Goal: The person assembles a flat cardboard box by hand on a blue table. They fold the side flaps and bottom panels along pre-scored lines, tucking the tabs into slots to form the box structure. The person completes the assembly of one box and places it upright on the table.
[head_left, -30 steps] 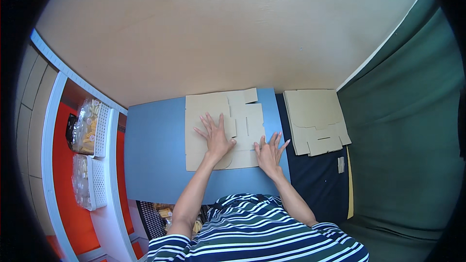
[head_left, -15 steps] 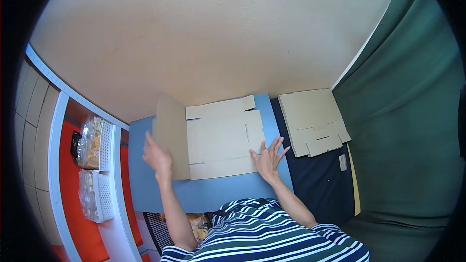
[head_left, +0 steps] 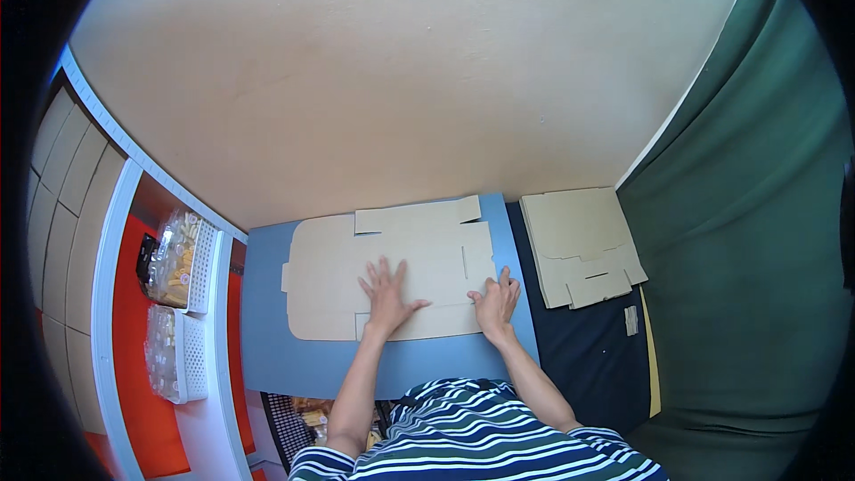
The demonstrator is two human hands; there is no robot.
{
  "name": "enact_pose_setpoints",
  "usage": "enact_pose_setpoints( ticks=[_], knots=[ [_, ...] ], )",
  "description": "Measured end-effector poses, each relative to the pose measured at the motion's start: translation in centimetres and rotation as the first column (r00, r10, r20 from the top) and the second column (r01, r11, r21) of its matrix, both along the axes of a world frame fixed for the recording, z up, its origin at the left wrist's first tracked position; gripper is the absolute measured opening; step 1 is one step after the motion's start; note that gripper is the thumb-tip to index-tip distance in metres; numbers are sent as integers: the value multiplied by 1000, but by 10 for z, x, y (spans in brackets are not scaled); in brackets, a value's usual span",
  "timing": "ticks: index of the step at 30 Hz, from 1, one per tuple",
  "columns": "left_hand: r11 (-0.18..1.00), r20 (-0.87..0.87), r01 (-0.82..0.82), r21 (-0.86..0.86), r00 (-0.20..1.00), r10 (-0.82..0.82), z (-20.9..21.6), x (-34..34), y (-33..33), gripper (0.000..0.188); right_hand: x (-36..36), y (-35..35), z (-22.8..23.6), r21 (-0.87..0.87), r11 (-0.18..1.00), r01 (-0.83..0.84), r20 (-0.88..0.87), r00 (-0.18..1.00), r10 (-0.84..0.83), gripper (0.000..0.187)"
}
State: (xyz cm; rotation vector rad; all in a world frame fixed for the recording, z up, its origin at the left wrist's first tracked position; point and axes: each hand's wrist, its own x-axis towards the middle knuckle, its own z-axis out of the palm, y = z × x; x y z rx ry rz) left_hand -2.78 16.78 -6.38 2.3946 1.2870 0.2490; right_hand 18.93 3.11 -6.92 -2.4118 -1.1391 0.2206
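Head view: blue-grey table (head_left: 267, 338) set against a beige wall (head_left: 427, 80); green curtain (head_left: 748, 214) hung at right. Unfolded cardboard sheet (head_left: 432, 258), slotted and tabbed, laid flat on the table. Flat cardboard stack (head_left: 574, 224) placed to its right, on dark cloth (head_left: 579, 374). Left hand (head_left: 387, 301): fingers spread, laid on the sheet's middle. Right hand (head_left: 497, 307): thumb held apart from fingers, placed at the sheet's right edge. Hands set well apart.

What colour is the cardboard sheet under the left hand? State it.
The cardboard sheet is light brown, clearest in the head view.
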Motion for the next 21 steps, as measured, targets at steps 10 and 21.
enact_pose_setpoints(
  ticks=[10, 21],
  knots=[
    [995, -167, 18, -101, 985, -35, -14, 25, -13, 125, 15, 6, 19, 112, 990, 87, -244, 968, -58, 90],
    [992, -162, 0, -124, 987, -21, -11, 27, -14, 125, -24, 19, 21, 139, 969, -204, -140, 965, 223, 81]
  ],
)
